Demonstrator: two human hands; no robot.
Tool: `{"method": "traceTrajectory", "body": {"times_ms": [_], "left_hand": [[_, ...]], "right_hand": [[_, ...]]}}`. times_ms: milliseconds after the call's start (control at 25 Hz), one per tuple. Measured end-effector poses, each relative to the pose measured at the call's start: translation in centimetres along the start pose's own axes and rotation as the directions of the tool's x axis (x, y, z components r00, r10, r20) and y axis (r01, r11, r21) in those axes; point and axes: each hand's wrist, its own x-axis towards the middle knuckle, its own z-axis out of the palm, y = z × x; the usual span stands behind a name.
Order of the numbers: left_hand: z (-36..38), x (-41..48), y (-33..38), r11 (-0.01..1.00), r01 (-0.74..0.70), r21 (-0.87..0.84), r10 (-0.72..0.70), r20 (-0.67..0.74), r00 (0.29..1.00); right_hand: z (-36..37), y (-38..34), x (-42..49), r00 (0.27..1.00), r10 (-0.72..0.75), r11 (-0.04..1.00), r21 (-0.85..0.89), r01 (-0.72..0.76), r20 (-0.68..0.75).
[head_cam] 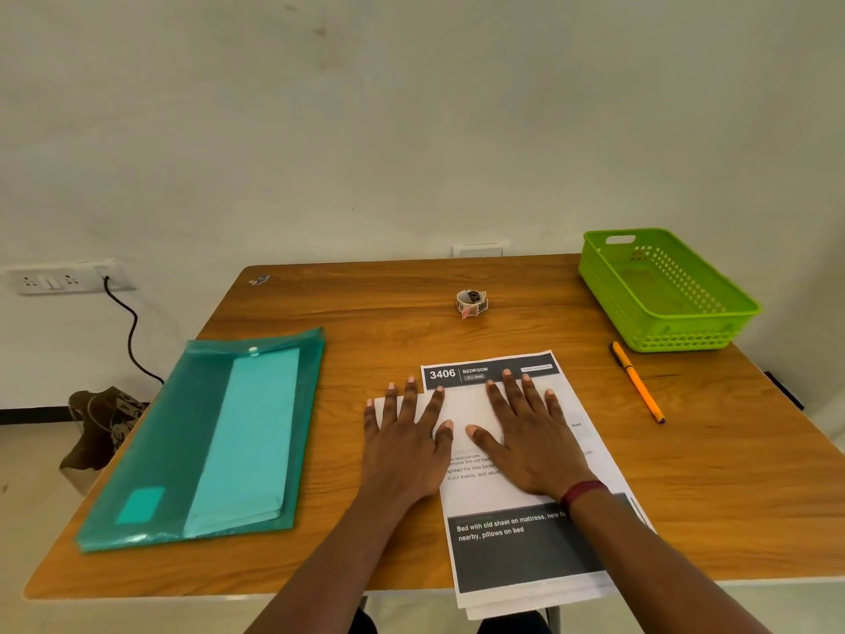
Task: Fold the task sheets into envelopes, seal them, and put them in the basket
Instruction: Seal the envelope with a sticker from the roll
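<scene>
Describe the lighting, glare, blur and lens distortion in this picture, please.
Head view: soft, even light with only faint shadows; head view: a mild sheen on the translucent teal plastic folder at its near edge; head view: the wide lens bows the edges of the brown wooden table; head view: on the white printed task sheet the heading 3406 BEDROOM is sharp, smaller text soft.
</scene>
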Motion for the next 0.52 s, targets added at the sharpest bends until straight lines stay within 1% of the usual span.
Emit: {"method": "traceTrajectory", "body": {"times_ms": [280, 520], "left_hand": [[-0.24, 0.89, 0.08, 1.0, -0.031, 0.003, 0.031, 0.034, 0.999], [-0.15, 0.66, 0.26, 1.0, -0.022, 0.001, 0.022, 0.004, 1.0]], "right_hand": [[-0.02, -0.09, -0.02, 0.998, 0.055, 0.998, -0.011, -0.055, -0.005], [-0.13, -0.02, -0.12, 0.999, 0.052, 0.999, -0.015, -0.052, 0.004]]}}
